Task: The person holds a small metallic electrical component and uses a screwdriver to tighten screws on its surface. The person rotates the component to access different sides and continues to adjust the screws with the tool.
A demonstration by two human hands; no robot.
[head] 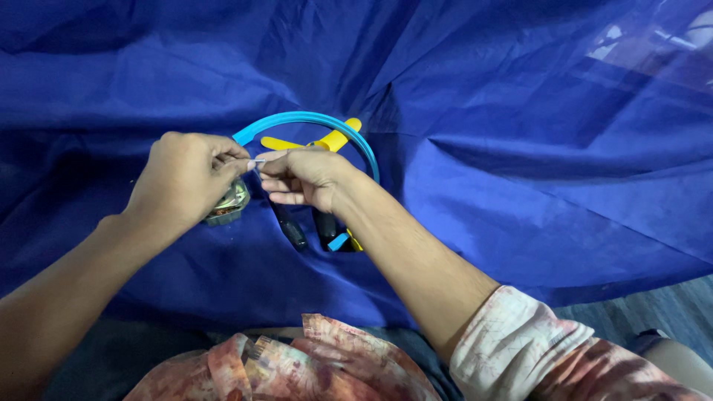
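My left hand (186,178) and my right hand (304,177) meet fingertip to fingertip over a spread of blue cloth (483,111). Between the pinched fingers is a very small pale thing (256,162), too small to tell what it is. A small round metal tin (229,204) sits just under my left hand. A light blue hoop (312,119) curves behind both hands. Yellow-handled scissors (327,141) lie inside the hoop, partly hidden by my right hand.
Dark pen-like tools (291,229) and a blue and yellow piece (343,241) lie below my right wrist. The cloth is creased and drapes over my lap. Grey floor (639,304) shows at the lower right.
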